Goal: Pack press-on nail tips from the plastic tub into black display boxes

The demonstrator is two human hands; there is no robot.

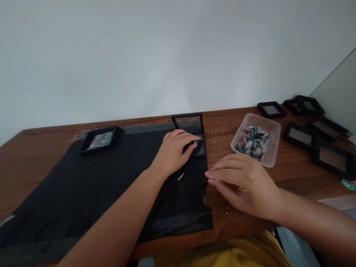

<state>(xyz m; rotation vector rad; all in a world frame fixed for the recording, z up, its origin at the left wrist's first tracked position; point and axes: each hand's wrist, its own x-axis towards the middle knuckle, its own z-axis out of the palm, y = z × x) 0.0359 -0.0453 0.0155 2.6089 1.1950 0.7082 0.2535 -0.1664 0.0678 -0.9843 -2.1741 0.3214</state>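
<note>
My left hand (176,150) rests over the lower part of an open black frame (202,146), its thumb and fingers pinched around a tiny item too small to name. The frame's glazed lid (189,124) stands raised at the back. To the right, my right hand (244,181) hovers by the edge of the black mat (122,174), thumb and fingers pinched on a small pale sliver I cannot make out. Just beyond it is a clear plastic tub (272,148) of small, shiny, wrapped pieces (253,141). A white scrap (180,177) lies on the mat.
A black frame with colourful contents (101,140) sits at the mat's back left. Several black frames, one nearest the wall (271,109), are spread over the wooden table (222,122) at right. A green item (348,184) lies at the right edge.
</note>
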